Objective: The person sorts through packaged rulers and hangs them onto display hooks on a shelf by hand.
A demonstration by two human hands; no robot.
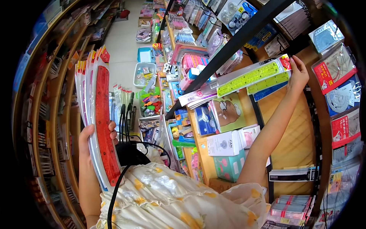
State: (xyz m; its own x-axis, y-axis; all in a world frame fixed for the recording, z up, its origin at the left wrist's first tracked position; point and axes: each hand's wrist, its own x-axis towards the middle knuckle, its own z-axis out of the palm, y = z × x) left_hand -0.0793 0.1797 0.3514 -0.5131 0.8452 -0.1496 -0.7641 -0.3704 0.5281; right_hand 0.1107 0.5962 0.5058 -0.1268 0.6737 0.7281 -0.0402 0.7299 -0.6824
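Observation:
My left hand (87,142) is closed round an upright bundle of rulers in clear plastic sleeves, the front one a red ruler (102,122). Behind it, the edges of several more sleeves show, with yellow and red tops. Stretched out to the right, my right hand (299,78) grips the end of a packaged green ruler (249,79) by its red-labelled corner. Under that package lie another green ruler (268,83) and a blue ruler (270,91), also in sleeves. Part of my right hand's grip is hidden behind the package edge.
A black metal post (236,44) slants across the shelf near the rulers. Below them stand a white fan box (223,144) and a teal box (230,166). Packaged drawing sets (329,74) hang at right. Wooden shelves (63,126) line the left, and bins (145,74) stand by the aisle.

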